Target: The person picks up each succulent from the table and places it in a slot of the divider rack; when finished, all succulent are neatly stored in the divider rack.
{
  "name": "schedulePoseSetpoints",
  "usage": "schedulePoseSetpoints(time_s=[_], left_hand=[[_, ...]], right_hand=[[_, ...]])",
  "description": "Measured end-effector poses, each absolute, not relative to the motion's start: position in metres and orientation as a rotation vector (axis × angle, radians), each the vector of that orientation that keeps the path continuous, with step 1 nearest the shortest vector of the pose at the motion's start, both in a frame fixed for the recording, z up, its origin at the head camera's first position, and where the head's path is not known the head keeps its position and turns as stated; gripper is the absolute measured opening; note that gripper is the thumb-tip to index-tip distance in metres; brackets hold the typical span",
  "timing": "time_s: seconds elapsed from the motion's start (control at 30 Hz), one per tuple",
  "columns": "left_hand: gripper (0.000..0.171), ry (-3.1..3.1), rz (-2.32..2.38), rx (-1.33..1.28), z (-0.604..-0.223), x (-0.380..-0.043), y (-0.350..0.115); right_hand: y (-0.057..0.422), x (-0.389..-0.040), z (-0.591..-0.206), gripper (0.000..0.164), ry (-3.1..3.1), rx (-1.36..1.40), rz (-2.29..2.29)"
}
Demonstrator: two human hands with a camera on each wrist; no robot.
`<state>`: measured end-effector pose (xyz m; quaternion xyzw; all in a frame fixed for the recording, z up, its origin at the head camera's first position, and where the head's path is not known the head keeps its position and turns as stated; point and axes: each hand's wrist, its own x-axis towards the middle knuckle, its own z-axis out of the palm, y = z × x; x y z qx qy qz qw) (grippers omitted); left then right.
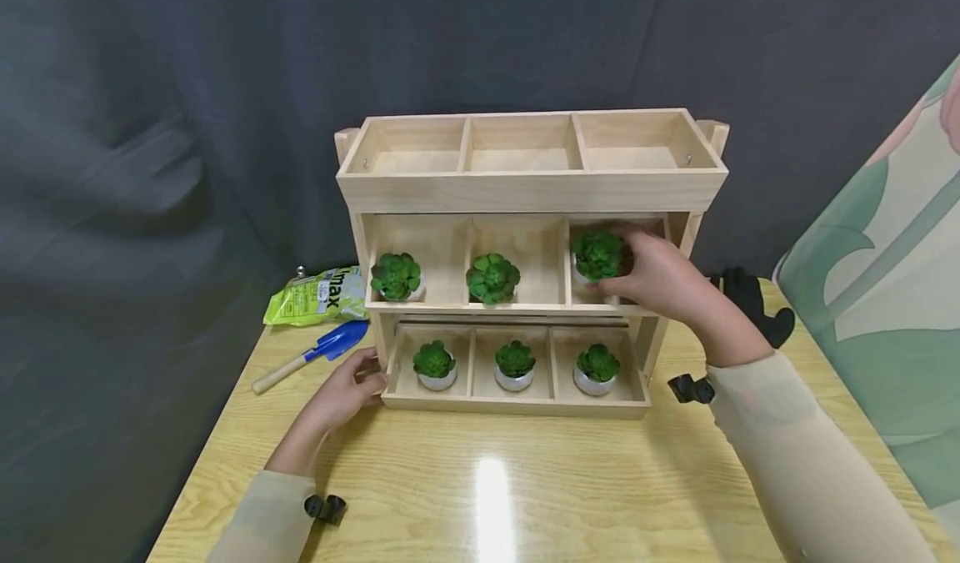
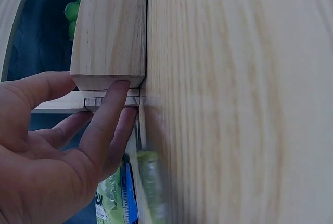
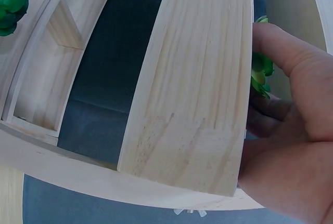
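Observation:
A three-tier wooden plant shelf (image 1: pixel 532 193) stands on the table, each tier split into three compartments. Inside the right compartment of the middle tier, my right hand (image 1: pixel 663 278) grips a small potted succulent (image 1: pixel 597 254) from its right side. The front board hides most of that pot in the right wrist view, where green leaves (image 3: pixel 261 73) show beside the thumb. My left hand (image 1: pixel 347 392) holds the lower left corner of the shelf. Seen from the left wrist, its thumb and fingers (image 2: pixel 106 122) are spread around the end of the bottom tray (image 2: pixel 109 31).
Two succulents (image 1: pixel 396 277) sit in the middle tier's other compartments, and three more (image 1: pixel 515 359) stand in the bottom tier. Left of the shelf lie a blue trowel (image 1: pixel 341 340) and a green bag (image 1: pixel 313 299). A black item (image 1: pixel 750 300) lies behind my right forearm.

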<state>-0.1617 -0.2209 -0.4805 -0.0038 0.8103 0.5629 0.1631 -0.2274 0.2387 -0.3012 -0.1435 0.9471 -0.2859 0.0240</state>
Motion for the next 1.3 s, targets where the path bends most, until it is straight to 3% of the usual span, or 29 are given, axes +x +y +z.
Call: schedulePoseSetpoints(time_s=[0.33,0.63,0.83,1.3], left_hand=[[0.063,2.306,1.599,-0.033,-0.484,-0.163,-0.225],[0.064,2.308,1.604,-0.026,-0.482,-0.161,-0.229],[0.064,2.314,1.6,-0.033,-0.481,-0.164,-0.226],[0.061,2.534,1.386,0.029,-0.47,-0.155,-0.217]], right_hand=[[0.241,-0.223,-0.3,0.084,2.884,-0.453,-0.854],[0.246,-0.209,-0.299,0.065,2.813,-0.605,-0.936],[0.25,-0.201,-0.293,0.065,2.828,-0.672,-0.864],[0.289,-0.121,-0.296,0.058,3.221,-0.611,-0.687]])
